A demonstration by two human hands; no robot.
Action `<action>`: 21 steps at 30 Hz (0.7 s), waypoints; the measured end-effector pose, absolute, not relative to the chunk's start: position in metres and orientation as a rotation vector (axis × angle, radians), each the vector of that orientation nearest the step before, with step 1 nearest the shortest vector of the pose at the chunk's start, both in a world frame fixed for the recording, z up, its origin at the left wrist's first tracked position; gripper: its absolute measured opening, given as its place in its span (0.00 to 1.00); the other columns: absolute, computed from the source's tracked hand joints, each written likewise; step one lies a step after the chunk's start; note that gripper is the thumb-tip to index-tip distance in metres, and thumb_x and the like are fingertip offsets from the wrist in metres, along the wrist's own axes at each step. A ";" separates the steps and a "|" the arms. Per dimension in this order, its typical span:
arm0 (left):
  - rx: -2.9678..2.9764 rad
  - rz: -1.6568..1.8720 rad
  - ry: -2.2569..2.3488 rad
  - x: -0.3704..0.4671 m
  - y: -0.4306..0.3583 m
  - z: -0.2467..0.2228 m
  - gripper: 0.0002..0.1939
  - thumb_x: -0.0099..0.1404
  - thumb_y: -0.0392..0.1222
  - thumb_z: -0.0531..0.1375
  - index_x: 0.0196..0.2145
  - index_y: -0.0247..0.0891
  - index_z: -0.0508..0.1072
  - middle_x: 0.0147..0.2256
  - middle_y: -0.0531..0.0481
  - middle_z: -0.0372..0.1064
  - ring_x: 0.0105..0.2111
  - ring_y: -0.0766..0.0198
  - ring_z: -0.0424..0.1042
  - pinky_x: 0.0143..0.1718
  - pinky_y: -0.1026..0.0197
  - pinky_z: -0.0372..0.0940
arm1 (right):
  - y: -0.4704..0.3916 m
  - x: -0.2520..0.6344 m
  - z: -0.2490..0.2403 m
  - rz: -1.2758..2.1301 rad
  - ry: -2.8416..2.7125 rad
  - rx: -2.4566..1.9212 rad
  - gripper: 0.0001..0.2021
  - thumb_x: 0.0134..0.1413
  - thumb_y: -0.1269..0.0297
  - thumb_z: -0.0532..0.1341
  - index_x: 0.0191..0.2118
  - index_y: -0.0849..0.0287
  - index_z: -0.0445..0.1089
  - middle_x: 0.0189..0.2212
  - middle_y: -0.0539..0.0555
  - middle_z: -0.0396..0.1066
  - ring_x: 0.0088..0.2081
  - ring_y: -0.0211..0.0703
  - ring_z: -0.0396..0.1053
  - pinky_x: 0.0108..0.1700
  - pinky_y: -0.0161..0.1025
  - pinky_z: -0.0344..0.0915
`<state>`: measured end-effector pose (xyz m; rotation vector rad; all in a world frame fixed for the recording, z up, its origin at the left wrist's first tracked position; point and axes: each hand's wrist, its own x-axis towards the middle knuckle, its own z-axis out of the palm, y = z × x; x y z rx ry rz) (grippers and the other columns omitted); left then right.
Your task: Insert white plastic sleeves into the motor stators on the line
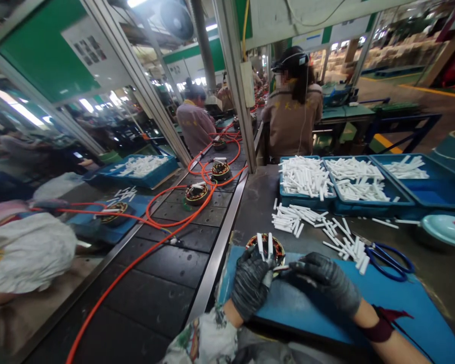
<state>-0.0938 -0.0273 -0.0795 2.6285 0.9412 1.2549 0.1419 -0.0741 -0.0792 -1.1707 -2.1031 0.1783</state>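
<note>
A ring-shaped motor stator (pixel 278 248) with copper windings lies on a blue mat (pixel 303 313) in front of me. Two white strips, perhaps tubes (pixel 270 245), stand up from it. My left hand (pixel 250 285), in a dark grey glove, is curled against the stator's near left side and hides part of it. From the right, my right hand (pixel 326 278), also gloved, reaches to the stator's near edge with its fingers pinched together. A thin piece shows at those fingertips, too small to name.
Loose white tubes (pixel 293 217) lie behind the mat, beside blue-handled scissors (pixel 390 260). Blue bins (pixel 390 199) of tubes stand behind, near a lidded bowl (pixel 447 230). Left, a conveyor (pixel 167 268) carries stators and an orange hose (pixel 132 268); a co-worker's sleeve (pixel 34 253) is beyond.
</note>
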 end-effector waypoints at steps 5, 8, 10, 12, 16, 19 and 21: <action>2.674 1.192 0.969 -0.093 -0.025 -0.084 0.17 0.69 0.32 0.54 0.50 0.46 0.76 0.48 0.53 0.79 0.52 0.61 0.75 0.63 0.51 0.63 | -0.058 0.128 -0.075 0.390 -2.157 -1.333 0.20 0.71 0.56 0.48 0.45 0.55 0.78 0.33 0.56 0.79 0.33 0.43 0.75 0.38 0.39 0.73; 2.706 1.200 0.926 -0.094 -0.023 -0.088 0.18 0.69 0.32 0.53 0.51 0.46 0.75 0.47 0.53 0.79 0.52 0.62 0.75 0.63 0.52 0.62 | -0.056 0.126 -0.071 0.700 -2.133 -1.164 0.20 0.70 0.56 0.48 0.43 0.55 0.77 0.34 0.54 0.80 0.34 0.42 0.75 0.39 0.38 0.73; 2.717 1.183 0.924 -0.095 -0.021 -0.091 0.18 0.69 0.32 0.54 0.51 0.47 0.76 0.47 0.53 0.79 0.52 0.62 0.75 0.64 0.52 0.61 | -0.060 0.123 -0.073 0.711 -2.108 -1.134 0.20 0.69 0.56 0.48 0.41 0.56 0.77 0.32 0.54 0.79 0.32 0.42 0.74 0.39 0.38 0.72; 2.726 1.146 0.947 -0.096 -0.019 -0.094 0.18 0.68 0.32 0.55 0.51 0.48 0.76 0.46 0.54 0.79 0.52 0.62 0.75 0.65 0.52 0.60 | -0.069 0.118 -0.078 0.614 -2.061 -1.236 0.19 0.69 0.58 0.49 0.40 0.57 0.77 0.30 0.55 0.78 0.31 0.43 0.74 0.39 0.39 0.72; 2.736 1.116 0.960 -0.096 -0.018 -0.097 0.18 0.68 0.34 0.56 0.52 0.50 0.76 0.50 0.55 0.77 0.54 0.61 0.73 0.65 0.51 0.60 | -0.083 0.108 -0.089 0.322 -2.030 -1.393 0.17 0.67 0.56 0.53 0.40 0.56 0.78 0.31 0.59 0.78 0.32 0.47 0.73 0.40 0.43 0.69; 2.752 1.123 0.927 -0.098 -0.019 -0.097 0.19 0.69 0.36 0.56 0.54 0.49 0.74 0.51 0.54 0.77 0.55 0.60 0.73 0.64 0.50 0.60 | -0.079 0.102 -0.089 0.850 -1.873 -1.406 0.22 0.67 0.48 0.50 0.37 0.56 0.77 0.25 0.56 0.75 0.25 0.42 0.69 0.32 0.40 0.65; 2.791 1.129 0.909 -0.101 -0.018 -0.098 0.19 0.69 0.36 0.56 0.55 0.47 0.73 0.51 0.52 0.77 0.55 0.59 0.73 0.64 0.50 0.61 | -0.073 0.097 -0.086 1.473 -1.543 -1.316 0.27 0.65 0.41 0.48 0.34 0.58 0.74 0.17 0.50 0.65 0.18 0.36 0.59 0.25 0.35 0.59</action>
